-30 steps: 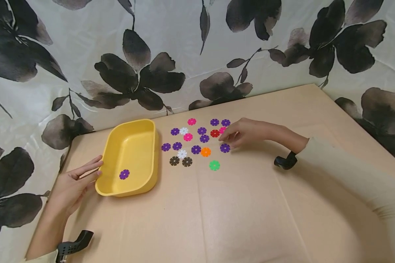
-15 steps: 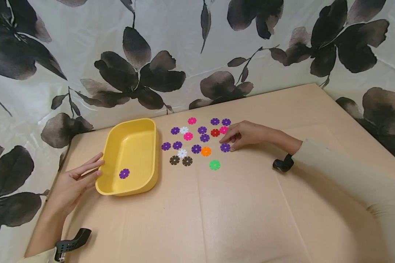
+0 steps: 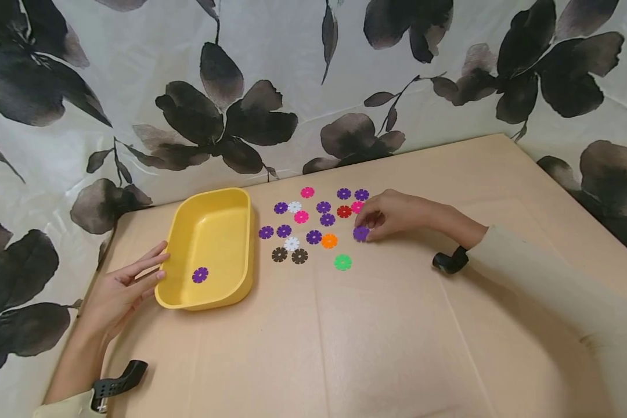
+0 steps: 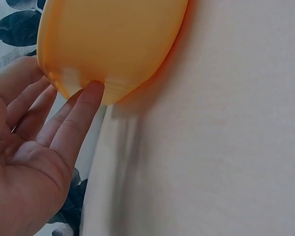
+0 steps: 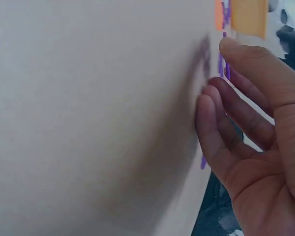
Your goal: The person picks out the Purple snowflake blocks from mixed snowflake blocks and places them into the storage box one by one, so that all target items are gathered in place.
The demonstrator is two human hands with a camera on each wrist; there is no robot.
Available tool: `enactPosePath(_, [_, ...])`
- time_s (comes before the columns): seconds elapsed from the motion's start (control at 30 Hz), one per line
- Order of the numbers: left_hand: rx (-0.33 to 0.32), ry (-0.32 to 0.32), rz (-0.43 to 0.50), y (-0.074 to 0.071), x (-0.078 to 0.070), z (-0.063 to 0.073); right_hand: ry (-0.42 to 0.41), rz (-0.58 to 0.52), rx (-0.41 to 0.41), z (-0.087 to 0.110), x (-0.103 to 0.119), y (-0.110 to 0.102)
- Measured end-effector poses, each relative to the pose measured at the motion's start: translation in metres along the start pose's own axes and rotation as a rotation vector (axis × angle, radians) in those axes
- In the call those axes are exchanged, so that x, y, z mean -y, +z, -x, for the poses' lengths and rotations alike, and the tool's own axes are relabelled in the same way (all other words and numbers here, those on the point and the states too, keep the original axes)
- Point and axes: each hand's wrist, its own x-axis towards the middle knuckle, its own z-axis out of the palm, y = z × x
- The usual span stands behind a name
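My left hand [image 3: 122, 291] holds the left side of a yellow plastic tray [image 3: 209, 232], with thumb and fingertips at its rim. Inside the tray lies one purple notched disc [image 3: 200, 275]. My right hand [image 3: 399, 213] pinches another purple notched disc [image 3: 361, 233], which is tilted at the right of the scattered pieces. From the right wrist, this disc [image 5: 227, 69] shows edge-on at the thumb tip, partly hidden by the fingers. A pink disc [image 3: 357, 206] and a red disc [image 3: 344, 212] lie close to this hand.
Several more discs lie flat between tray and right hand, among them an orange disc [image 3: 329, 241], a green disc [image 3: 342, 262] and a brown disc [image 3: 300, 256]. Pale cloth covers the table [image 3: 292, 342]. A flower-printed curtain [image 3: 303, 69] hangs behind.
My right hand, earlier beside the purple disc, now has its fingers on that disc, which has tipped up. My left hand stays at the tray.
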Motion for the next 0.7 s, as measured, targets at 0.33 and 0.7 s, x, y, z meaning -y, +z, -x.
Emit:
enactPosePath(0.33, [-0.011, -0.021, -0.010, 0.0023, -0.0019, 0.0015, 0.029, 0.027, -0.035, -0.0002, 0.0054, -0.0007])
enactPosePath(0.7, [-0.007, -0.031, -0.021, 0.0014, -0.0032, 0.0018, 0.035, 0.050, -0.049, -0.0011, 0.0088, -0.0001])
